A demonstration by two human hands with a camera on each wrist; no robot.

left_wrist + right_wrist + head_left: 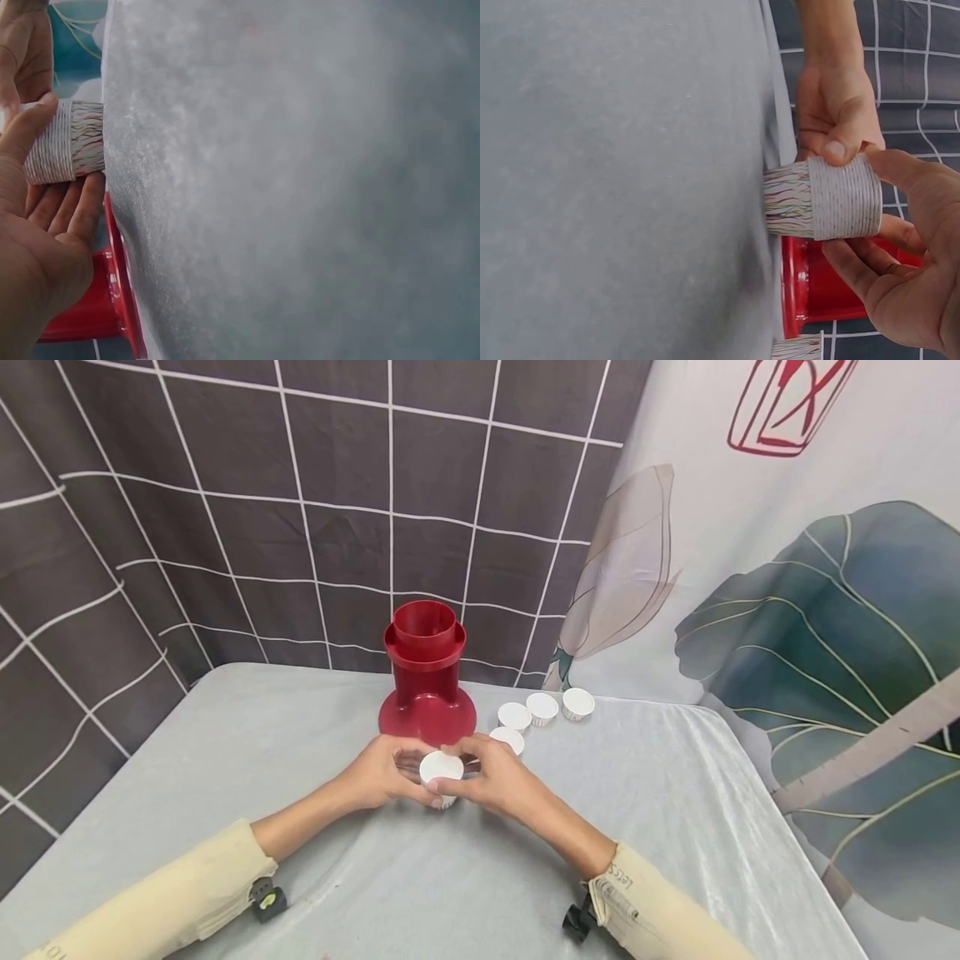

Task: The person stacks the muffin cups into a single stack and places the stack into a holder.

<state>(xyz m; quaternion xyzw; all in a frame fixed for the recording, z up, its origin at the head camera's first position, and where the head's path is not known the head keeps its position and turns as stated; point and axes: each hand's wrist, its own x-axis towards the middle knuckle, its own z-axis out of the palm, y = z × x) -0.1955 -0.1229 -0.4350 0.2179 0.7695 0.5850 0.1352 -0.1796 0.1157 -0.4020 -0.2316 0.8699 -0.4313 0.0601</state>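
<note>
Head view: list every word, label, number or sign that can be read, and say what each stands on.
"10", apparently, at the picture's edge: cream cloth left sleeve.
Small handwriting, perhaps "Lets", uncertain: cream cloth right sleeve.
Red boxed mark, no readable word: white leaf-print curtain.
White round ribbed cup, red plastic stand: no text visible.

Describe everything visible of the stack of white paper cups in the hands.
The upright stack of round white paper cups shows nested rims above a narrower base patterned with multicoloured wavy lines. Its top looks plain white. Held by the left hand and right hand, it appears to stand on the grey cloth-covered table in front of the red plastic stand.
</note>
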